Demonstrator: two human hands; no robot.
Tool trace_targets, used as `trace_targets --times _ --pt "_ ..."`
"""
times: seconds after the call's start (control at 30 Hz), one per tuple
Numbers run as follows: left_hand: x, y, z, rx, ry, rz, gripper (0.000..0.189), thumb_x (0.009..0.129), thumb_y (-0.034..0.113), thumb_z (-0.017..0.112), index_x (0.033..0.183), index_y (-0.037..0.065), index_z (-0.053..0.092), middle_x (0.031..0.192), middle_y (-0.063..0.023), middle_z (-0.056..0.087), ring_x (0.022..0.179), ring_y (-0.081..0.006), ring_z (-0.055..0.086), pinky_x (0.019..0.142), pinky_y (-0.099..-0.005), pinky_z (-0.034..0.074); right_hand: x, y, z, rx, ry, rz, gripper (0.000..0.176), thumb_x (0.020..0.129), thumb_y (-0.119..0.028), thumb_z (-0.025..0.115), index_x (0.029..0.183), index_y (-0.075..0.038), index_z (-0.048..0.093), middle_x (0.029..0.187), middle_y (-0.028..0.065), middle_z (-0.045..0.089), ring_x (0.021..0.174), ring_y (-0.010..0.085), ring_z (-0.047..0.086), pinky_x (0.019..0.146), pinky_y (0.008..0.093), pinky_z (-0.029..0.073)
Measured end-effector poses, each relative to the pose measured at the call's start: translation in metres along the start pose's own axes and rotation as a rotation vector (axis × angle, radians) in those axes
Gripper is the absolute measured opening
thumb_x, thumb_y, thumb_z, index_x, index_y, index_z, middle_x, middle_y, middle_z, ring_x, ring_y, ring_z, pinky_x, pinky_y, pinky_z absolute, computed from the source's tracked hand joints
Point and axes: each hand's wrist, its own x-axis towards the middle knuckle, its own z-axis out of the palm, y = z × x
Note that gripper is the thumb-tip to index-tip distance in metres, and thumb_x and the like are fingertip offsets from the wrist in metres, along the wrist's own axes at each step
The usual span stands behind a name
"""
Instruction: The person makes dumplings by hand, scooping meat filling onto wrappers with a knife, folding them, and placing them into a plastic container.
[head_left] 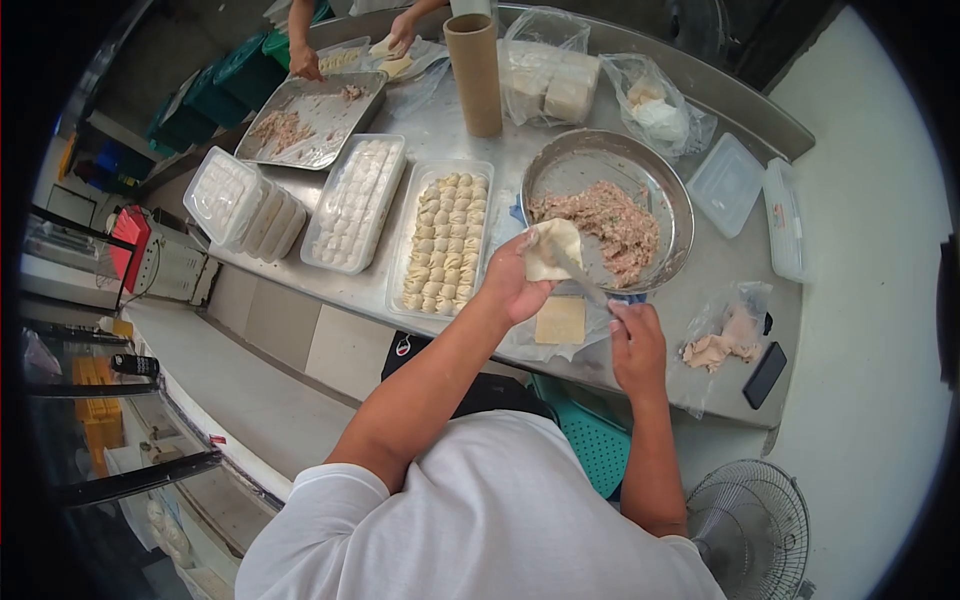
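Over on the left side of the frame sit lidded plastic boxes (245,200) of pale dumplings, and above them a metal tray (330,100) where a co-worker's hand (303,62) is busy at the top edge. Moving right, there's an open tray (402,275) packed with neat rows of folded dumplings (445,240), with a cardboard tube (475,75) standing upright behind it. Center frame is the main bit: the left hand (512,285) is cupped palm-up, cradling a dough wrapper (550,250), held over the near rim of the steel bowl (600,140) of minced filling (600,215). Honestly that wrapper looks super thin and floppy, light as anything, probably a bit tacky and easy to tear, so I'd say supporting it from underneath across the fingers beats pinching an edge. A thin stick (582,280) touches the wrapper, and the right hand (636,345) is closed around its lower end, just right of center. Below the left hand a stack of square wrappers (560,320) lies on plastic at the table's (720,265) near edge. Further right, a bag of dough scraps (725,340), then a dark phone (765,375), and a fan (750,525) down in the lower right corner.
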Motion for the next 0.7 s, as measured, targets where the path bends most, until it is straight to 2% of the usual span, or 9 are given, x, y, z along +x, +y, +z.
trace_targets --times 0.07,0.17,0.23,0.37,0.47,0.53,0.57,0.67,0.7 --pt "-0.001 0.0 0.004 -0.035 -0.012 -0.031 0.037 0.104 0.022 0.039 0.132 -0.002 0.048 0.13 -0.0163 0.056 0.118 -0.0301 0.056 0.106 -0.0446 0.044 -0.007 0.008 0.007 -0.068 -0.03 -0.026 0.024 0.086 -0.002 0.062 0.11 -0.004 0.067 0.091 0.014 0.059 0.083 0.0321 0.061 0.076 0.0385 0.05" --pt "-0.002 0.004 -0.004 0.056 0.111 0.003 0.034 0.102 0.018 0.041 0.13 0.0 0.05 0.127 -0.0141 0.058 0.114 -0.0282 0.058 0.103 -0.0433 0.045 -0.006 -0.007 -0.014 -0.207 -0.087 -0.019 0.026 0.083 -0.002 0.064 0.108 -0.004 0.069 0.089 0.0129 0.058 0.082 0.032 0.06 0.072 0.0396 0.05" --pt "-0.004 0.003 -0.008 0.234 0.159 0.115 0.032 0.099 0.014 0.042 0.127 0.001 0.053 0.122 -0.0121 0.06 0.112 -0.026 0.058 0.1 -0.0412 0.046 -0.005 -0.019 -0.019 -0.172 -0.048 -0.027 0.026 0.081 -0.001 0.065 0.107 -0.005 0.069 0.089 0.0126 0.058 0.082 0.0321 0.06 0.072 0.0395 0.05" --pt "-0.006 -0.001 -0.007 0.199 0.098 0.134 0.032 0.097 0.012 0.042 0.125 0.003 0.055 0.12 -0.0115 0.061 0.112 -0.0242 0.059 0.098 -0.0394 0.046 -0.005 -0.01 0.002 -0.241 -0.016 -0.102 0.025 0.08 -0.001 0.065 0.104 -0.005 0.07 0.088 0.0118 0.058 0.082 0.0309 0.061 0.071 0.0392 0.05" --pt "-0.005 0.008 -0.018 0.216 0.112 0.088 0.033 0.103 0.022 0.043 0.126 0.001 0.053 0.121 -0.0127 0.059 0.11 -0.0248 0.06 0.1 -0.041 0.048 0.0 -0.007 0.008 -0.211 -0.049 -0.088 0.026 0.081 -0.001 0.065 0.106 -0.005 0.07 0.088 0.0121 0.059 0.08 0.0304 0.061 0.07 0.0383 0.05" --pt "-0.026 0.02 -0.009 -0.02 -0.153 0.051 0.037 0.103 0.027 0.044 0.129 0.003 0.053 0.122 -0.0116 0.06 0.107 -0.0242 0.061 0.093 -0.0385 0.05 0.005 -0.02 -0.001 -0.126 -0.055 -0.073 0.026 0.082 0.0 0.064 0.107 -0.005 0.07 0.088 0.0123 0.06 0.079 0.0304 0.061 0.07 0.0374 0.05" --pt "-0.028 0.023 -0.01 -0.02 -0.15 0.053 0.037 0.103 0.027 0.044 0.129 0.003 0.053 0.122 -0.0116 0.06 0.107 -0.0242 0.061 0.093 -0.0385 0.05 0.007 -0.027 -0.007 -0.049 -0.052 -0.055 0.027 0.082 0.0 0.064 0.108 -0.004 0.069 0.089 0.0126 0.061 0.079 0.0303 0.062 0.069 0.0365 0.05" --pt "-0.029 0.03 -0.022 0.231 -0.063 0.091 0.035 0.097 0.016 0.053 0.13 0.004 0.052 0.119 -0.0103 0.06 0.106 -0.0216 0.061 0.09 -0.0348 0.05 0.016 -0.037 -0.019 -0.001 -0.103 -0.093 0.026 0.083 0.0 0.064 0.108 -0.003 0.069 0.09 0.0132 0.062 0.078 0.0307 0.062 0.069 0.0352 0.051" --pt "-0.03 0.032 -0.026 0.582 -0.136 0.142 0.043 0.089 0.008 0.054 0.131 0.006 0.051 0.116 -0.0092 0.06 0.104 -0.0176 0.06 0.087 -0.0317 0.049 0.02 -0.037 -0.022 0.002 -0.113 -0.1 0.026 0.083 0.0 0.064 0.108 -0.003 0.069 0.09 0.0132 0.062 0.078 0.0307 0.062 0.069 0.0352 0.051"
